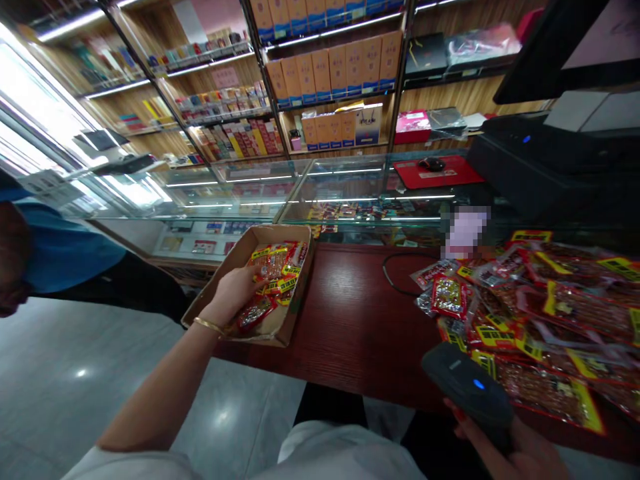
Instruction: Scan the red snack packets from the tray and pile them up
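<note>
My left hand (234, 293), with a bangle at the wrist, reaches into a shallow cardboard box (281, 335) at the counter's left end. Its thumb and fingers close over the edge of a red and yellow snack packet (273, 263) among several others lying there. Another red packet (256, 312) rests below the fingers. A dark barcode scanner (467, 383) with a lit blue light is gripped in my right hand (500, 443) at the lower right. Its head points toward a big heap of snack packets (565, 300) on the counter.
The brown wooden counter (357, 307) adjoins a glass display case (340, 180). A red mat (440, 173) with a mouse, a black machine (530, 160) and a blurred-out item (465, 230) are beyond the heap. A person in blue (75, 247) stands at left.
</note>
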Available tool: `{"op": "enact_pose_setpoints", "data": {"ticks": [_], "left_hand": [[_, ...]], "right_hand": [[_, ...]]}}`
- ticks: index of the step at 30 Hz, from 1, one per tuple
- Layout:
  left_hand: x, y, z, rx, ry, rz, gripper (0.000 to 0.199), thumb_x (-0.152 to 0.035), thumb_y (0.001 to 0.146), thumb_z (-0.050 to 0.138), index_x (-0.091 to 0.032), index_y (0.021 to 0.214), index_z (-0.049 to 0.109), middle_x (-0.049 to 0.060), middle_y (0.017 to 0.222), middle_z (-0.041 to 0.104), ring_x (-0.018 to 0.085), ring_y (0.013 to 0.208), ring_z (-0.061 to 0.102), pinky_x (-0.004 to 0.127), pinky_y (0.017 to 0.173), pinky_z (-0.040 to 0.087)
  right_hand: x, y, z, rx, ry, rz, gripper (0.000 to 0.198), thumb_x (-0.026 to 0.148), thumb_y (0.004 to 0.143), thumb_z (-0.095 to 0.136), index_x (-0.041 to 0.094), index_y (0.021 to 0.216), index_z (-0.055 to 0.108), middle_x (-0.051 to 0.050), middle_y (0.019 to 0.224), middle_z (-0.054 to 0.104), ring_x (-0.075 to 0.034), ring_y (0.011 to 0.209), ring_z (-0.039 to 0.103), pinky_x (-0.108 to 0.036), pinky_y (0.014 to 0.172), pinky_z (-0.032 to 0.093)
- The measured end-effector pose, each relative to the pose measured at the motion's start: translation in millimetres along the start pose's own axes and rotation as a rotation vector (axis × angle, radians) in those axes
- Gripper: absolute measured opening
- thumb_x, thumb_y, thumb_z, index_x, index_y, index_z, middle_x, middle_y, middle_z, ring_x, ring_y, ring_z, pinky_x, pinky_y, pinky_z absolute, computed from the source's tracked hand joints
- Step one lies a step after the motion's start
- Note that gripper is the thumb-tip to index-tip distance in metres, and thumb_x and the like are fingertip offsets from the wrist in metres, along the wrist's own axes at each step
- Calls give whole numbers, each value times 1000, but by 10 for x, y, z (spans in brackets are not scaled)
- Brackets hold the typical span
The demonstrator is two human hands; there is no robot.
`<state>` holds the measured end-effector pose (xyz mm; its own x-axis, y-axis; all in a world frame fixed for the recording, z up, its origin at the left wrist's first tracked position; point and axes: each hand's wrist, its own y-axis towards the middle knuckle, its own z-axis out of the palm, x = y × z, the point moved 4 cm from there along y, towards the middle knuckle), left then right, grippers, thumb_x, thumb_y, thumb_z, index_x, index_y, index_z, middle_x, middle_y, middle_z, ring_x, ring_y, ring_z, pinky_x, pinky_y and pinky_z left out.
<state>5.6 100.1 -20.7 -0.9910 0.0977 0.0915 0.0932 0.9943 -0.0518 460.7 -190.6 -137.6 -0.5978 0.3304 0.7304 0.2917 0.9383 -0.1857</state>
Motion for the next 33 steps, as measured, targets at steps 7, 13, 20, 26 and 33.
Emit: {"op": "enact_pose_setpoints", "data": {"ticks": [7, 13, 20, 26, 33], "left_hand": [[-397, -1049, -955, -1168, -578, -272, 31, -47, 99, 51, -21, 98, 67, 4, 88, 68, 21, 80, 64, 34, 75, 50], [-1703, -663, -44, -551, -995, -61, 24, -39, 99, 50, -20, 93, 63, 2, 83, 69, 16, 77, 66, 27, 75, 53], [-1948, -760, 654, -346, -807, 338, 43, -19, 95, 50, -20, 138, 53, 13, 144, 60, 27, 138, 52, 49, 117, 40], [-2169, -772, 618, -54, -460, 742, 52, -17, 96, 49, -29, 148, 48, 7, 158, 49, 30, 152, 32, 63, 125, 16], [-2362, -453, 706, 31, -348, 771, 64, -34, 93, 65, -27, 153, 42, 12, 150, 55, 34, 148, 38, 70, 121, 6]], "right_hand": [[244, -88, 99, -147, 120, -14, 42, 65, 78, 66, 27, 88, 83, -4, 89, 85, -29, 84, 80, -31, 76, 64], [220, -222, 154, -222, 164, 59, 52, 70, 83, 62, 24, 95, 83, -4, 81, 84, -27, 75, 79, -31, 73, 63], [70, -399, 109, -242, 269, 140, 53, 72, 80, 66, 22, 91, 81, -6, 83, 84, -26, 72, 78, -29, 67, 61], [80, -279, 173, -136, 242, 102, 47, 66, 82, 67, 22, 92, 81, -7, 81, 83, -27, 72, 79, -30, 65, 61], [281, -219, 173, -181, 169, 25, 39, 57, 84, 64, 23, 93, 81, -7, 86, 84, -30, 80, 78, -36, 79, 61]]}}
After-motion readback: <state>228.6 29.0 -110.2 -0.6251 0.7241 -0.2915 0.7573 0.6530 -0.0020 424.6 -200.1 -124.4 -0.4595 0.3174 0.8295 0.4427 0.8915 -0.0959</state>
